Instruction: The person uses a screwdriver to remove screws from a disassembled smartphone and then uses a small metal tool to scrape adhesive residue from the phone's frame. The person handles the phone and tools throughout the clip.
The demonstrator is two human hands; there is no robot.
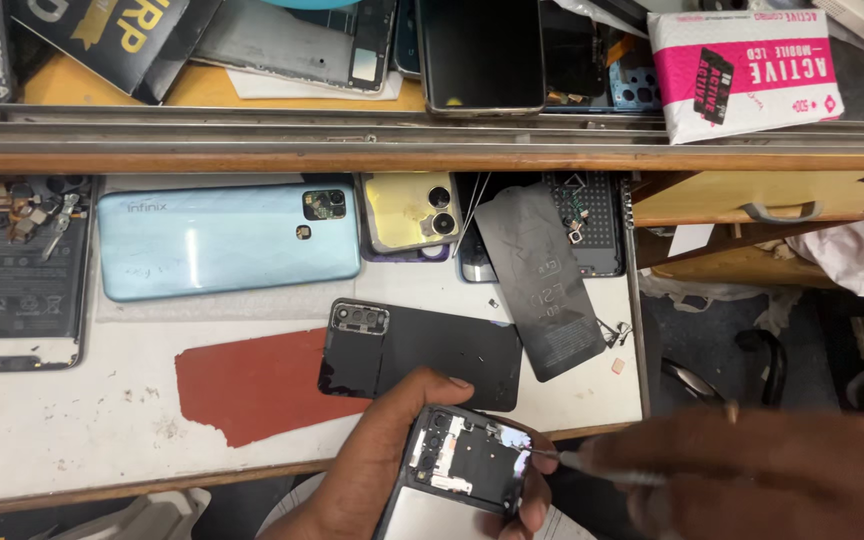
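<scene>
At the far left of your white worktop (32,440) lies an opened phone (20,270) with its battery and boards bare. Just right of it sits a pale blue phone back (227,240), and below that a red patch (252,385) shows on the worktop surface. Next come a glossy black back cover (422,355), lying flat just above your left hand, then a yellow phone (412,212) higher up and a dark grey battery (542,290) tilted across the phones behind it.

Your left hand (372,470) is at the front edge of the worktop, fingers wrapped around an open phone (467,465) held at a tilt, its camera end and inner board facing up, thumb along its top edge. Your right hand (772,475) comes in from the right, blurred, pinched around a thin metal tool (592,468) whose tip meets the right edge of that phone's board. The black cover is the nearest thing to the held phone; the two look apart.

Above, beyond a metal rail (352,135), a shelf holds more phone screens, and a pink and white box (747,65) lies at the right.
</scene>
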